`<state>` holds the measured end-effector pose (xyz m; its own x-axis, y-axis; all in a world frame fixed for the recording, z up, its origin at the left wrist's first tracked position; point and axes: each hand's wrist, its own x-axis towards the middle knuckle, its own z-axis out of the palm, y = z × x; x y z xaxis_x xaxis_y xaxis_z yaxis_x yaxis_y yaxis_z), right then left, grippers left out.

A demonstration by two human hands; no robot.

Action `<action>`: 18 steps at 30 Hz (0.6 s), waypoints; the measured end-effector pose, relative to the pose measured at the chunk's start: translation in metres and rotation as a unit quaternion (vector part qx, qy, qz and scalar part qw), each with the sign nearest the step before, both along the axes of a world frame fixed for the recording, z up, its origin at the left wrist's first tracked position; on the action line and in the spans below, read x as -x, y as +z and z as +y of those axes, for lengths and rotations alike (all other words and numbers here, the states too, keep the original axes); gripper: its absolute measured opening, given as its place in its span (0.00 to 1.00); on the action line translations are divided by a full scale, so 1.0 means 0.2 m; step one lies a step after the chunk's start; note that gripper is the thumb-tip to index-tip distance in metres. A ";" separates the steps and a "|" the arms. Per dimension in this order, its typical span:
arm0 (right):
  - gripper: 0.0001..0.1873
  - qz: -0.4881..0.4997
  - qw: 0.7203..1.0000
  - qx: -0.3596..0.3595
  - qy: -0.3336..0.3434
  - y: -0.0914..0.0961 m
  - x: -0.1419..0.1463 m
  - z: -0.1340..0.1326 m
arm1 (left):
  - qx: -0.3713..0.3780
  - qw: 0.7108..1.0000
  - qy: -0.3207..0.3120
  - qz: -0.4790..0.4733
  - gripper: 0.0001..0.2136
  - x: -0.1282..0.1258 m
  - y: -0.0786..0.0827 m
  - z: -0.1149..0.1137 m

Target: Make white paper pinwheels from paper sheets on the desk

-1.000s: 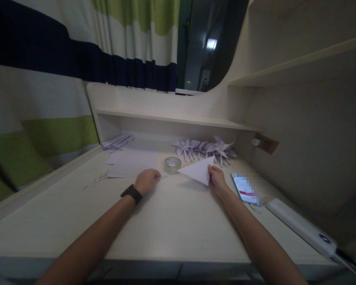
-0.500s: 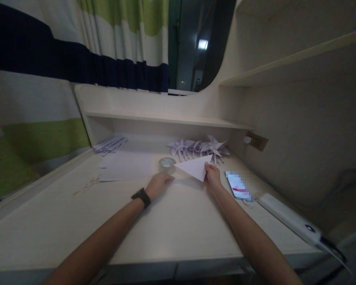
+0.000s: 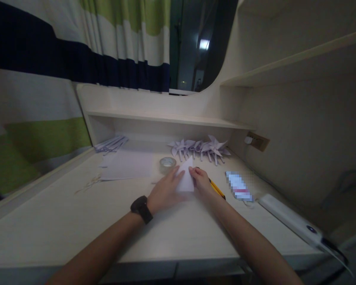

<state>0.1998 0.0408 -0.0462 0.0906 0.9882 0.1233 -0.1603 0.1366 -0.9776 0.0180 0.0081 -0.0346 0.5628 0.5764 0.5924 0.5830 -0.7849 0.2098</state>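
Both my hands meet on a folded white paper at the middle of the pale desk. My left hand, with a black watch at the wrist, lies over the paper's left side with fingers pressed on it. My right hand pinches the paper's right edge. A yellow pencil lies on the desk just right of my right hand. A roll of clear tape stands right behind the paper.
Several folded paper pinwheels lie at the back under the low shelf. Flat white sheets and paper strips rest at the back left. A phone and a white power strip lie to the right.
The triangle of paper came left and toward me and now looks narrower. My left hand moved right onto it. The yellow pencil has come into view beside my right hand.
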 end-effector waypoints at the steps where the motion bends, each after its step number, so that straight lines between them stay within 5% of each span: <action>1: 0.22 0.014 1.000 0.004 0.016 0.00 0.01 -0.01 | -0.003 1.000 0.010 -0.002 0.38 0.00 -0.02 0.01; 8: 0.17 -0.017 0.989 0.081 0.124 0.05 0.00 -0.06 | -0.060 0.995 0.060 -0.053 0.29 0.06 -0.09 0.10; 18: 0.20 -0.036 0.990 0.052 0.124 0.03 0.01 -0.08 | -0.040 0.993 0.075 -0.087 0.29 0.05 -0.03 0.04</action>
<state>0.1969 0.0255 -0.0403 -0.1612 0.9868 0.0169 -0.1047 -0.0001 -0.9945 0.0087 0.0165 -0.0405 0.3592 0.5936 0.7201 0.6549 -0.7100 0.2586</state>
